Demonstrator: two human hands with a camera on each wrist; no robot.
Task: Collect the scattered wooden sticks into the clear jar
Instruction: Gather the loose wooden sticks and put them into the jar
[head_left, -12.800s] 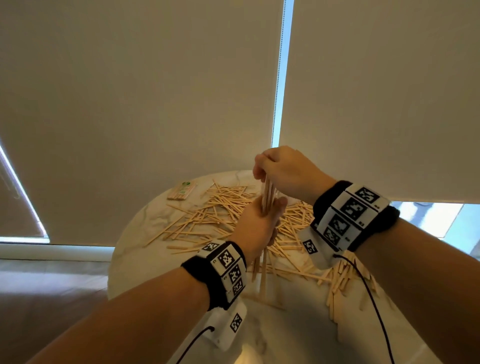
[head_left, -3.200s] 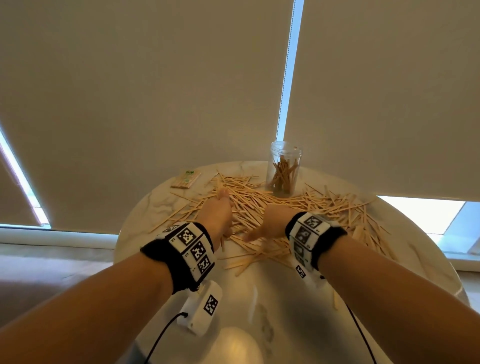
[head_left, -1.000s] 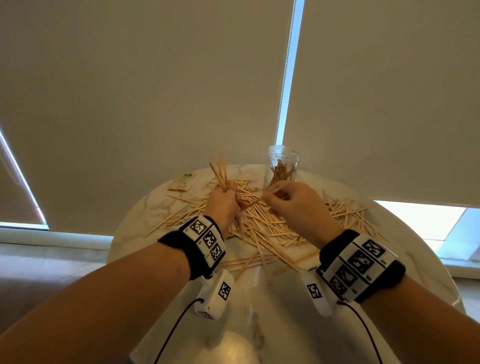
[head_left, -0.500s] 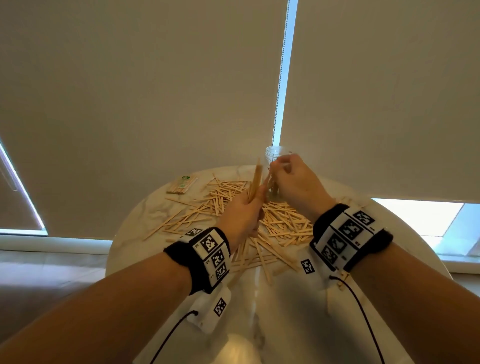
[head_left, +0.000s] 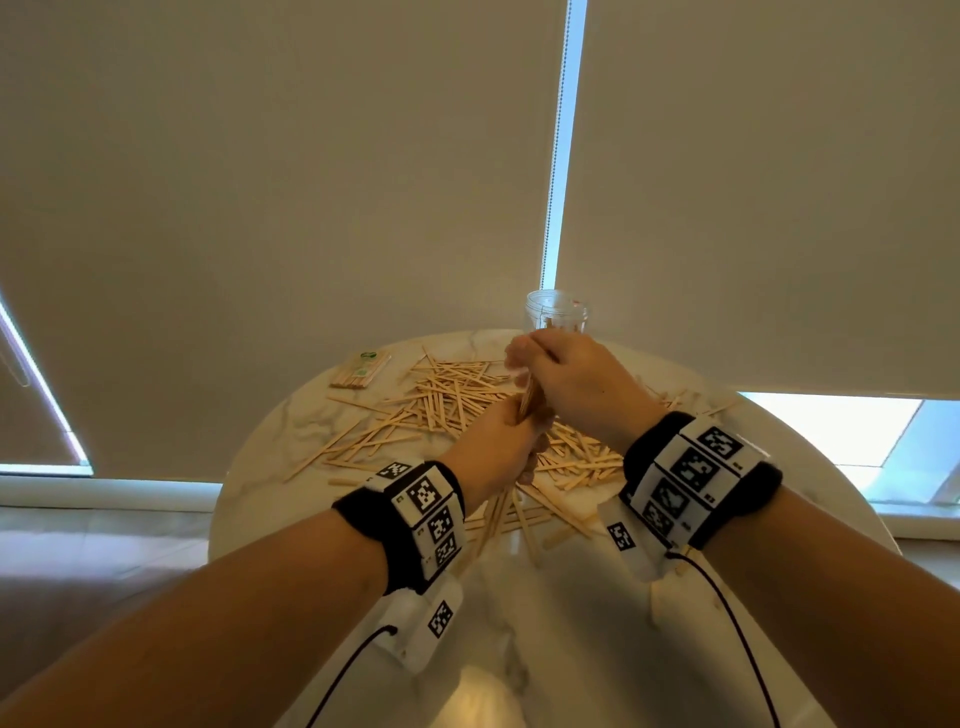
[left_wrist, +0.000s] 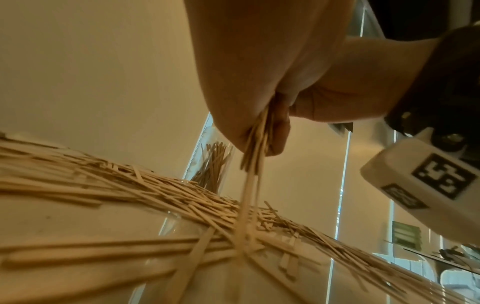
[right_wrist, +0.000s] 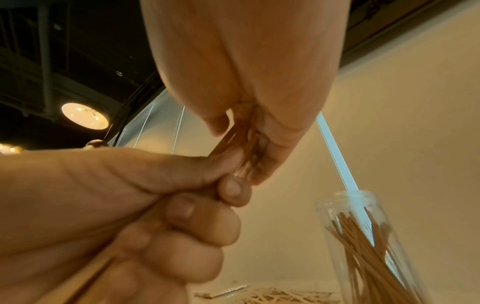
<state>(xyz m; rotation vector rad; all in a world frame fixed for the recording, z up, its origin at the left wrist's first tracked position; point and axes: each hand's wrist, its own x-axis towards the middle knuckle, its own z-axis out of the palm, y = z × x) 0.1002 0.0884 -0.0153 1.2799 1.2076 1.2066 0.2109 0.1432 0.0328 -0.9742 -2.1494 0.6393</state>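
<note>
Both hands are working one bundle of sticks (head_left: 527, 405) held upright above the pile. The left hand (head_left: 493, 449) has its grip wrapped round the bundle's lower part, fingers curled tight, and the right hand (head_left: 571, 384) has its grip pinched on the top ends just above. In the left wrist view the lowest stick tips reach down to the heap on the bench (head_left: 545, 613), so the step in hand looks like squaring up the bundle so the ends sit even.

The clear jar (head_left: 557, 312) stands upright at the far edge of the bench, just behind the right hand, already part filled with sticks leaning inside. Many loose sticks (head_left: 447, 389) lie spread across the middle of the bench, and a small packet (head_left: 361, 370) sits apart on the left.

Next, I'd judge, the bundle has to be lifted clear, carried over the jar's narrow mouth and lowered in end first; a splayed bundle could catch the rim or tip the jar
</note>
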